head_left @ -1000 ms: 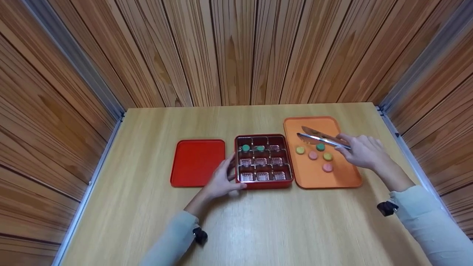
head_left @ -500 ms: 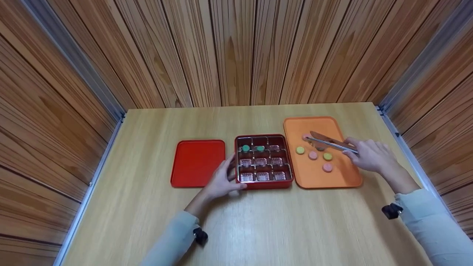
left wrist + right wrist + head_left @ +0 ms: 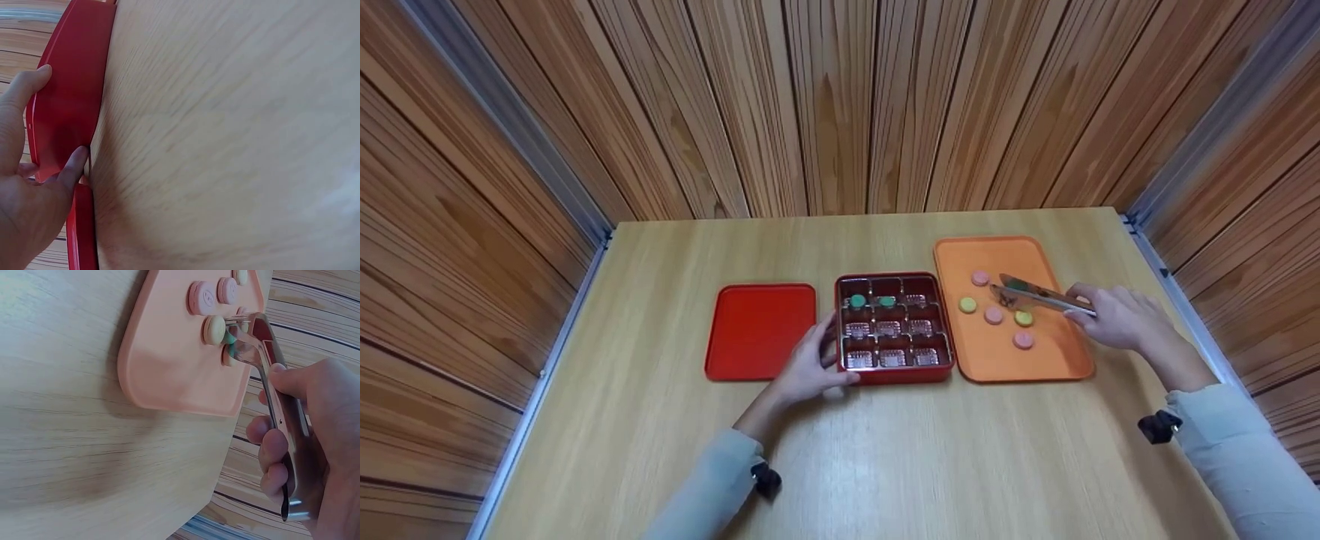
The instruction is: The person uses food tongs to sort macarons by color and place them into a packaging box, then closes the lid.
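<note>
My left hand (image 3: pixel 808 367) holds the near left corner of a red box (image 3: pixel 896 377), with the thumb on one wall and fingers on another. The box has a clear-walled insert with several compartments; two green macarons (image 3: pixel 857 301) sit in its back row. My right hand (image 3: pixel 1121 319) grips metal tongs (image 3: pixel 284 419) over an orange tray (image 3: pixel 1020 367). The tong ends stand around a green macaron (image 3: pixel 230 336), partly hidden by them; whether they touch it I cannot tell. Beside it lie pink macarons (image 3: pixel 993 315) and yellow macarons (image 3: pixel 1024 318).
A flat red lid or tray (image 3: pixel 761 330) lies left of the box, close behind my left hand. The orange tray stands against the box's right side. Wood-patterned panels (image 3: pixel 840 105) rise behind the table (image 3: pixel 885 457) and at both sides.
My right hand has moved the tongs right and slightly nearer, down to the green macaron. A pink macaron at the tray's back has come into sight. My left hand and the box stay put.
</note>
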A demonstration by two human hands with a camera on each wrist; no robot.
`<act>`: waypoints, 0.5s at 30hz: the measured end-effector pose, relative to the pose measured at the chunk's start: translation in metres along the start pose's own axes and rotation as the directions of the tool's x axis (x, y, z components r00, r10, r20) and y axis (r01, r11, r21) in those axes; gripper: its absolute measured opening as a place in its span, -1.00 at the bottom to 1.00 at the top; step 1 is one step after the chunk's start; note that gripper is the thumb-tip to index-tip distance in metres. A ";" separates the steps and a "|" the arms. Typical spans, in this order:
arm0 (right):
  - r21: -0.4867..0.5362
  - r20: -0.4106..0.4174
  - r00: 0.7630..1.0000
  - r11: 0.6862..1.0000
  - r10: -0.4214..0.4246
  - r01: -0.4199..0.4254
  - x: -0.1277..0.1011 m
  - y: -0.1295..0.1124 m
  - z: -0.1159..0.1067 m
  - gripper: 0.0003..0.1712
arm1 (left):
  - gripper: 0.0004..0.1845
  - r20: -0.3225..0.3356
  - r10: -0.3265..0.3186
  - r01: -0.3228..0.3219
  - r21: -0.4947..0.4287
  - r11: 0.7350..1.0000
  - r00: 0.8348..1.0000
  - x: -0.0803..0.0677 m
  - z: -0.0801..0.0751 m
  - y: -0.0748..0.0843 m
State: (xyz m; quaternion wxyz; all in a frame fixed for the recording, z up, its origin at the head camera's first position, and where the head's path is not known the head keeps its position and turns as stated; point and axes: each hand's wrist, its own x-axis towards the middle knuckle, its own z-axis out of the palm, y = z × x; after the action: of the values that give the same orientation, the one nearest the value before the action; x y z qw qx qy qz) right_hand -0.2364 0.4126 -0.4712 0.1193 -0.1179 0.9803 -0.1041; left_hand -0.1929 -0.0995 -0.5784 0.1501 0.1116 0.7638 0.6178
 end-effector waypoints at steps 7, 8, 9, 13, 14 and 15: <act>0.007 0.015 1.000 1.000 0.002 -0.003 0.001 0.000 0.002 -0.45 | 0.32 -0.002 0.019 -0.019 -0.009 1.000 1.000 0.002 0.001 -0.002; 0.006 0.015 1.000 1.000 0.000 0.000 0.001 -0.001 0.002 -0.46 | 0.32 -0.004 0.020 -0.020 -0.007 1.000 1.000 0.002 0.001 -0.002; 0.006 0.015 1.000 1.000 -0.002 0.002 0.001 -0.001 0.002 -0.46 | 0.31 -0.005 0.022 -0.022 -0.002 1.000 1.000 0.002 0.001 -0.003; 0.014 0.026 1.000 1.000 -0.004 0.004 0.003 -0.003 0.001 -0.48 | 0.32 -0.007 0.016 -0.016 0.005 1.000 1.000 0.002 0.001 -0.003; 0.016 0.028 1.000 1.000 -0.005 0.005 0.003 -0.003 0.001 -0.48 | 0.33 -0.007 0.011 -0.011 0.007 1.000 1.000 0.002 0.001 -0.003; 0.017 0.029 1.000 1.000 -0.005 0.005 0.003 -0.004 0.001 -0.49 | 0.33 -0.007 0.012 -0.012 0.008 1.000 1.000 0.002 0.001 -0.003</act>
State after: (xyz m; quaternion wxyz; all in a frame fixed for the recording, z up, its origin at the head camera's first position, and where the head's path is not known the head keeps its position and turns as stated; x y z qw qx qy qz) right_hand -0.2382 0.4083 -0.4718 0.1345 -0.1208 0.9773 -0.1108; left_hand -0.1944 -0.0988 -0.5815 0.1434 0.1148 0.7661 0.6159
